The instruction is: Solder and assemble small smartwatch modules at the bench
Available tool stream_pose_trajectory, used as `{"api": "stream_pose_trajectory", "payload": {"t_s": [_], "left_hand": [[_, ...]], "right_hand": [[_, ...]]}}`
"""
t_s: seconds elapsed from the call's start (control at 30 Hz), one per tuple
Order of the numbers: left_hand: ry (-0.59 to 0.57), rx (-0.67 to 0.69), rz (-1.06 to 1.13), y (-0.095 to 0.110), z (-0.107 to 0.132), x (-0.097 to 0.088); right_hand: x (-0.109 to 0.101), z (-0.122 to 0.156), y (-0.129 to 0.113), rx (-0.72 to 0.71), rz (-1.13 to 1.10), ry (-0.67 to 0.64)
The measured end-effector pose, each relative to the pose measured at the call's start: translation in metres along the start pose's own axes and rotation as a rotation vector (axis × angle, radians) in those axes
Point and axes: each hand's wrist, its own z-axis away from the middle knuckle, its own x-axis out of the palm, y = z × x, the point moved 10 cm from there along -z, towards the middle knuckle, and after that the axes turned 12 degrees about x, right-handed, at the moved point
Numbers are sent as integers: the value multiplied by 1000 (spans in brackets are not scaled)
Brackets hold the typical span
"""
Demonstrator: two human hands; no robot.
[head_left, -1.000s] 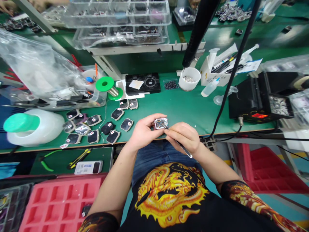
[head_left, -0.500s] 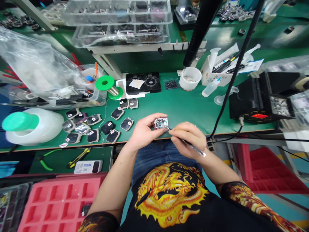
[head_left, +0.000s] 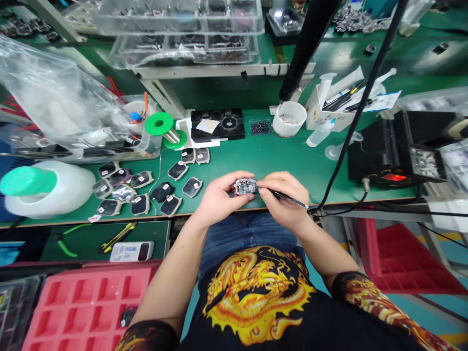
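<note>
- The fingers of the left hand are curled and closed around a small electronic module, holding it just above the front edge of the bench.
- The module is a rounded rectangle with its back open, showing a crowded circuit board inside a silvery rim; the fine parts are too small to tell.
- The fingers of the right hand are closed on slim metal tweezers, whose tip is just beside the module's right edge.
- Compared with a second ago, the tweezers lie flatter and point more sideways, and the right hand sits closer to the left.
- To the left, black-faced device cases with small white labels lie in loose rows on the bench.
- Beyond the hands, a white cup holds small silvery parts, and a small clear tray holds dark bits.
- Further right, a white box holds syringes and slender tools.
- Clear compartment trays sit on the shelf above, their contents mixed and hard to tell.
- Below the bench, a red compartment tray has one dark item in a cell.
</note>
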Motion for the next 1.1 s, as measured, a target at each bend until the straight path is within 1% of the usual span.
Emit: {"api": "stream_pose_trajectory", "payload": {"t_s": [0.33,0.47,0.63,0.77,1.0,1.1], "left_hand": [[1,-5,-4,2,0,1],[-13,-3,-11,0,-1,2],[-2,10,7,-1,-2,2],[-3,21,12,0,-2,3],[-13,-2,24,-1,-2,3],[11,-27,61,-2,-2,3]], "right_hand": [[0,-2,3,10,-4,5],[-1,-3,3,23,2,8],[-2,-4,3,31,3,26],[-1,-6,7,88,-2,51],[0,-10,20,210,-28,60],[-4,-8,19,217,-32,76]]}}
